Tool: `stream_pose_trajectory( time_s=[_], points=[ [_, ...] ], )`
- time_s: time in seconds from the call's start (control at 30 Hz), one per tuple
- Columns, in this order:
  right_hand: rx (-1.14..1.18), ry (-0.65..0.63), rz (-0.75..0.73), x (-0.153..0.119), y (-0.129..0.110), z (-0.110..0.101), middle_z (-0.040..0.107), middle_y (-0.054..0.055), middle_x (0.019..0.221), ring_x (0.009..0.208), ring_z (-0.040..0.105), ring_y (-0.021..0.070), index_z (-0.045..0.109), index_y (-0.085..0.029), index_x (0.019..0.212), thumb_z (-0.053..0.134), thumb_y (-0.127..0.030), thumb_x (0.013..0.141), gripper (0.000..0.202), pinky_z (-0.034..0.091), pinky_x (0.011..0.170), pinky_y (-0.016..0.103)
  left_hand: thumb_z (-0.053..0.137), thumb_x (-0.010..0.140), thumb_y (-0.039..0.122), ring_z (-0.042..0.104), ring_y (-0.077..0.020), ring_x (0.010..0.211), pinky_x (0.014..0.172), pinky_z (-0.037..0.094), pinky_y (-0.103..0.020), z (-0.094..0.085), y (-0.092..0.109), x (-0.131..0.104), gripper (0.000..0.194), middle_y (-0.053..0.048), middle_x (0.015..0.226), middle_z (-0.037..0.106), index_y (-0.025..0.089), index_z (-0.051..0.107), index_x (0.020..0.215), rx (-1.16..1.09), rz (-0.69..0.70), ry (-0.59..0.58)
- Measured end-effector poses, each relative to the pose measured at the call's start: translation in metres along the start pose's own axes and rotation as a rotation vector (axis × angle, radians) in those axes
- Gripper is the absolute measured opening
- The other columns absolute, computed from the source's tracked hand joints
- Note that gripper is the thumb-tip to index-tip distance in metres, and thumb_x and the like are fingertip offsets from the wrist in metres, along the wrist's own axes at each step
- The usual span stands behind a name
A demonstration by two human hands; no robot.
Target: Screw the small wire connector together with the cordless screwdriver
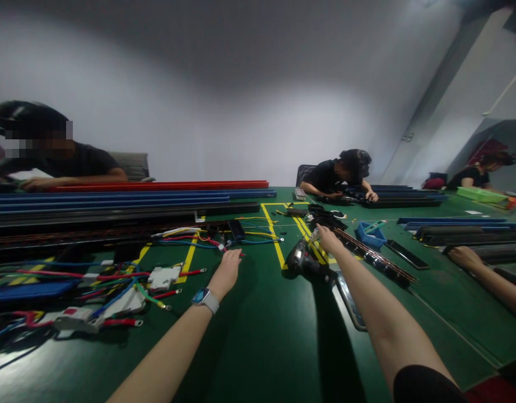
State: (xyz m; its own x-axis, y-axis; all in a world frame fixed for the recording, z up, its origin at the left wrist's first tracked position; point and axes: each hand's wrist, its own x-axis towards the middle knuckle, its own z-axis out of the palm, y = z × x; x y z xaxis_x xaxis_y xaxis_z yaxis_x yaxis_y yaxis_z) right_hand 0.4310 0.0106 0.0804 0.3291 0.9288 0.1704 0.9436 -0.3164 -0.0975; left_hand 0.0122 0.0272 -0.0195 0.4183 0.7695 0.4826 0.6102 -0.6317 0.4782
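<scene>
Reaching forward over the green table [270, 347], I have both arms out, palms down. My left hand [226, 273] is curled over a red lead [241, 255], whose end pokes out past my fingers at the near side of a wire bundle [218, 242]; I cannot tell whether my fingers are pinched on it. A black block [236, 229] lies in the bundle, just beyond that hand. My right hand [330, 242] has its fingertips at a small pale piece [314, 235], beyond the power drill [305, 262]; whether they are together on it, I cannot tell. The drill lies beside my right forearm, its near end by a tablet [349, 302]. Right of that hand are the long copper-striped bars [373, 258] and a blue bin [370, 237]. White connectors [164, 277] with cables lie to my left. Across the table, a co-worker [333, 174] leans over dark rails [403, 200].
</scene>
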Motion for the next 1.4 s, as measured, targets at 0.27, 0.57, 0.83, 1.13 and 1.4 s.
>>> stream_pose_trajectory(
  time_s=[0.27,0.57,0.83,1.13,1.4],
  points=[
    [-0.071,0.056,0.013,-0.012,0.002,-0.007,0.048,0.020,0.130,0.121,0.044,0.0314,0.064,-0.021,0.117,0.055,-0.022,0.093,0.025,0.041,0.092,0.040,0.040,0.098,0.028,0.057,-0.0236,0.104,0.093,0.048,-0.042,-0.020,-0.004,0.000,0.026,-0.010,0.103,0.064,0.019,0.064,0.105,-0.094,-0.058,0.000],
    [0.272,0.149,-0.170,-0.034,-0.077,-0.039,0.067,0.015,0.110,0.098,0.063,0.0221,0.054,-0.016,0.128,0.042,-0.031,0.100,0.034,0.047,0.082,0.029,0.036,0.099,0.027,0.059,-0.0207,0.098,0.090,0.048,-0.037,-0.028,0.002,0.002,0.027,-0.009,0.107,0.061,0.020,0.061,0.108,-0.195,-0.032,0.059],
    [0.530,-0.119,-0.596,-0.109,-0.186,-0.009,0.070,0.005,0.111,0.103,0.064,0.0209,0.063,-0.024,0.117,0.056,-0.020,0.091,0.028,0.046,0.090,0.030,0.038,0.099,0.028,0.058,-0.0214,0.101,0.095,0.046,-0.040,-0.024,0.001,-0.001,0.026,-0.010,0.104,0.063,0.018,0.061,0.105,-0.251,-0.014,0.032],
    [0.417,-0.075,-0.561,-0.125,-0.215,-0.006,0.064,0.005,0.124,0.113,0.057,0.0208,0.060,-0.026,0.127,0.051,-0.023,0.095,0.034,0.042,0.096,0.031,0.039,0.097,0.026,0.060,-0.0219,0.099,0.092,0.047,-0.039,-0.021,-0.002,-0.002,0.024,-0.010,0.102,0.065,0.018,0.061,0.100,-0.263,-0.014,-0.010],
    [0.196,-0.020,-0.569,-0.142,-0.229,0.003,0.065,0.007,0.121,0.114,0.057,0.0254,0.057,-0.031,0.132,0.047,-0.025,0.097,0.037,0.044,0.092,0.035,0.042,0.092,0.016,0.061,-0.0230,0.106,0.095,0.046,-0.038,-0.017,-0.002,-0.007,0.041,-0.013,0.118,0.066,0.019,0.054,0.130,-0.222,0.032,-0.094]
  ],
)
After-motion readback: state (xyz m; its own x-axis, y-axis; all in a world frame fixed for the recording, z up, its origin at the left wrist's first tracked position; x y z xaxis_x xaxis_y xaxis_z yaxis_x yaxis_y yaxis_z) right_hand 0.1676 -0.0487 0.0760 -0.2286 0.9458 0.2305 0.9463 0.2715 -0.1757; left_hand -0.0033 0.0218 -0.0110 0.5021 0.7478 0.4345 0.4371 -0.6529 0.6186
